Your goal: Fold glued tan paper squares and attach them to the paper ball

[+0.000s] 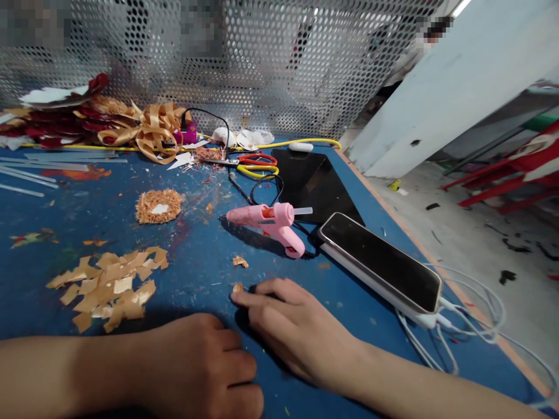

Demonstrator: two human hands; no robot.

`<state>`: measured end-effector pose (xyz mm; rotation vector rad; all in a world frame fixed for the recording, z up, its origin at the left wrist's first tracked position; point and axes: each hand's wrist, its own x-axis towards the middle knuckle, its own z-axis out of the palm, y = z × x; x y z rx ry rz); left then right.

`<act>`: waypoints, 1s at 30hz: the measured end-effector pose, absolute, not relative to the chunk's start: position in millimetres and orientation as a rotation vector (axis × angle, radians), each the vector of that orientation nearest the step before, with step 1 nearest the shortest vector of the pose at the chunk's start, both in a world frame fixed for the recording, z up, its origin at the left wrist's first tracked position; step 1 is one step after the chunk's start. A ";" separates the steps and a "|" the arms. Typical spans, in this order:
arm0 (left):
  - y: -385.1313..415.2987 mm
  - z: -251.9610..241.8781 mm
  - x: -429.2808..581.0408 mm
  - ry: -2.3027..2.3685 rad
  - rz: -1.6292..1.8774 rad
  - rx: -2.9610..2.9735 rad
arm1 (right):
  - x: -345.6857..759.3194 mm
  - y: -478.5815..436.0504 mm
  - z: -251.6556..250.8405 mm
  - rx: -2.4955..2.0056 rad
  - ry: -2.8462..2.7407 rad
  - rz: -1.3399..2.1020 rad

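Observation:
My left hand (205, 366) rests on the blue table with its fingers curled into a fist; whatever may be inside is hidden. Just right of it, my right hand (288, 331) lies palm down, fingers loosely bent and the leading one stretched to the left. A small tan patch shows at that fingertip; I cannot tell whether it is a scrap or the nail. A crumpled tan scrap (240, 262) lies beyond the fingers. Farther off is a pink hot glue gun (266, 221) on its side, a clear glue stick in its back. Cut gold ribbon pieces (111, 285) are heaped beyond my left forearm.
Behind the pieces sits a fringed tan pad (158, 207). Scissors (257, 164), a black tablet (314, 183) and a phone (384, 259) on a white block with cables lie right. Glue sticks (56, 163) and ribbon loops (161, 131) are at the back left, before a perforated metal panel (262, 64).

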<state>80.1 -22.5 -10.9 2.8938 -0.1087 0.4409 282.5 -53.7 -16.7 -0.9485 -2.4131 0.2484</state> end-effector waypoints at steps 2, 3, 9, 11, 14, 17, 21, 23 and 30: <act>-23.0 -10.3 80.2 -0.097 0.425 2.912 | 284.0 -51.7 -17.8 -1.028 -2.345 0.184; -23.3 -9.8 80.3 -0.091 0.437 2.918 | 284.8 -51.1 -17.7 -1.019 -2.316 0.158; -18.1 -2.5 79.6 0.039 0.701 2.813 | 288.2 -53.8 -13.2 -0.825 -2.225 0.061; -14.4 0.3 78.6 0.157 0.787 2.732 | 290.7 -55.3 -9.6 -0.767 -2.232 0.037; -10.4 1.6 77.6 0.391 0.775 2.611 | 294.2 -57.0 -0.5 -0.677 -2.306 -0.009; -9.6 0.0 77.6 0.414 0.700 2.561 | 293.6 -57.9 8.4 -0.595 -2.363 -0.111; -10.2 -0.5 77.1 0.232 0.708 2.642 | 287.6 -59.5 12.8 -0.504 -2.418 -0.286; -9.6 0.8 76.3 0.186 0.728 2.661 | 285.9 -60.4 12.8 -0.502 -2.456 -0.299; -3.9 6.0 73.7 0.224 0.815 2.651 | 294.1 -50.8 2.1 -0.668 -2.166 0.100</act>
